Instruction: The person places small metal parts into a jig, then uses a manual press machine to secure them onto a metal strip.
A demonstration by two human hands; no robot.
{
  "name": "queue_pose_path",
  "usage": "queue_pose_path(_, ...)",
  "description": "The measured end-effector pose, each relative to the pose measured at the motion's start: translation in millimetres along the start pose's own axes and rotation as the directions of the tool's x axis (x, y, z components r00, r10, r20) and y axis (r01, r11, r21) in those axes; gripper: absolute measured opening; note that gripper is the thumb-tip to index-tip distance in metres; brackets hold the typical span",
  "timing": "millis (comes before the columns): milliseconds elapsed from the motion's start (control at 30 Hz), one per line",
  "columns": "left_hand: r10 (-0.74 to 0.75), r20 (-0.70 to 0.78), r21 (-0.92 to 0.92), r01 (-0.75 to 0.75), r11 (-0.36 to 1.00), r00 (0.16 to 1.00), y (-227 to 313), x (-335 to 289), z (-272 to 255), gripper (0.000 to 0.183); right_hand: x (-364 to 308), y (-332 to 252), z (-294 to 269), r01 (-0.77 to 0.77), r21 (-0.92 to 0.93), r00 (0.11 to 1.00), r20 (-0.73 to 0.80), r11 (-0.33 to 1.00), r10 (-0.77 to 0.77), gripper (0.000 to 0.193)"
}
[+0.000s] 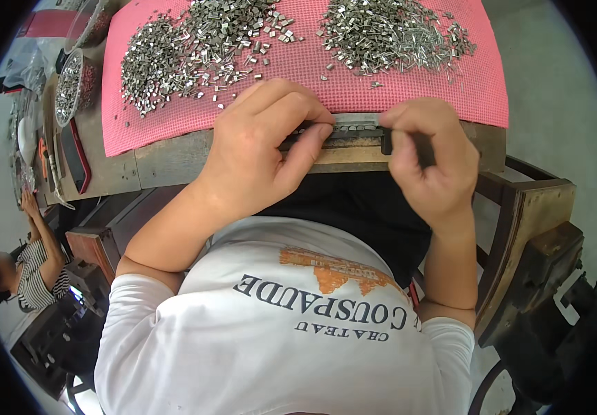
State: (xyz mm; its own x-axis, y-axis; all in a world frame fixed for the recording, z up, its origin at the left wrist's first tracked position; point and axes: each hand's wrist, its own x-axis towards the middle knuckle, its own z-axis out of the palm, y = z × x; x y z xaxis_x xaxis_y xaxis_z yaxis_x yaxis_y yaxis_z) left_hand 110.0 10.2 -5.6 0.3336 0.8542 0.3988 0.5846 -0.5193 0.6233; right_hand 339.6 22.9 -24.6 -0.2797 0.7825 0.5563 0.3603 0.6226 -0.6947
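A dark, narrow bar-shaped fixture (356, 134) lies along the table's front edge, with a row of small silvery metal pieces (353, 127) set along its top. My left hand (264, 135) rests over its left part, thumb and forefinger brought together at the row; whatever they pinch is hidden. At the fixture's right end, my right hand (436, 149) has its fingers curled and its thumb and forefinger close together. Anything between those fingertips is too small to make out.
On a pink mesh mat (291, 76) lie a left heap of small metal pieces (201, 48) and a right heap mixed with thin pins (395, 41). A clear tub of metal parts (70, 90) and a red-and-black tool (77, 155) sit left. Another person (29, 273) works at far left.
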Motion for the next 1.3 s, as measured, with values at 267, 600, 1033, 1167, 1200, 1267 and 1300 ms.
queue_pose_path(267, 0.017, -0.007, 0.067, -0.017, 0.998, 1.0, 2.5, 4.7, -1.1, 0.013, -3.7, 1.7, 14.0, -0.079, 0.071, 0.997, 0.028, 0.994, 0.077, 0.021)
queue_pose_path(600, 0.093, 0.0, 0.175, -0.091, 0.98, 0.996, 4.4, 5.2, -0.4, 0.014, -3.4, 1.7, 14.7, -0.118, 0.091, 0.993, 0.019, 0.989, 0.117, 0.018)
queue_pose_path(1033, 0.083, 0.137, 0.329, -0.124, 0.936, 0.987, 18.4, 11.1, -8.7, 0.02, -3.3, 3.4, 17.2, -0.09, 0.065, 0.996, 0.006, 0.994, 0.09, 0.021)
queue_pose_path(1167, 0.093, 0.035, 0.261, -0.099, 0.96, 0.995, 13.4, 7.8, -5.3, 0.013, -3.1, 4.3, 18.0, -0.056, 0.033, 0.998, 0.006, 0.998, 0.056, 0.024)
queue_pose_path(1200, 0.071, 0.009, 0.228, -0.071, 0.971, 0.997, 13.3, 7.1, -5.0, 0.013, -2.2, 4.3, 17.3, 0.033, -0.071, 0.999, 0.017, 0.997, -0.031, 0.026)
queue_pose_path(1267, 0.062, 0.013, 0.224, -0.064, 0.972, 0.998, 13.6, 6.6, -6.3, 0.016, -1.3, 3.6, 15.8, 0.121, -0.174, 0.993, 0.032, 0.977, -0.117, 0.028)
queue_pose_path(1300, 0.054, 0.014, 0.22, -0.056, 0.974, 0.998, 13.3, 7.1, -7.0, 0.018, -0.7, 4.0, 15.0, 0.166, -0.189, 0.986, 0.039, 0.968, -0.162, 0.029)
